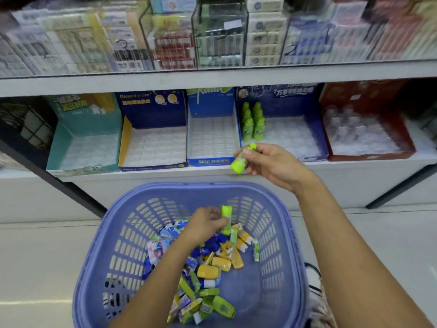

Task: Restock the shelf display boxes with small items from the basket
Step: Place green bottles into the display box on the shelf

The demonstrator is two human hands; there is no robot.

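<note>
A purple plastic basket [94, 245] on the floor holds several small items in blue, yellow, green and pink wrappers [212, 263]. My left hand [204, 223] is inside the basket and pinches a lime-green item [226, 220]. My right hand [272, 165] is raised before the lower shelf and grips another lime-green bottle-shaped item [241, 159]. Behind it stands a blue display box [319, 136] with several green bottles [253, 121] standing upright at its back left.
The lower shelf carries a row of display boxes: teal [56, 147], dark blue with yellow sides [124, 143], blue [212, 162] and red [369, 157], all lined with clear trays. The upper shelf [212, 79] holds acrylic cases of packaged goods.
</note>
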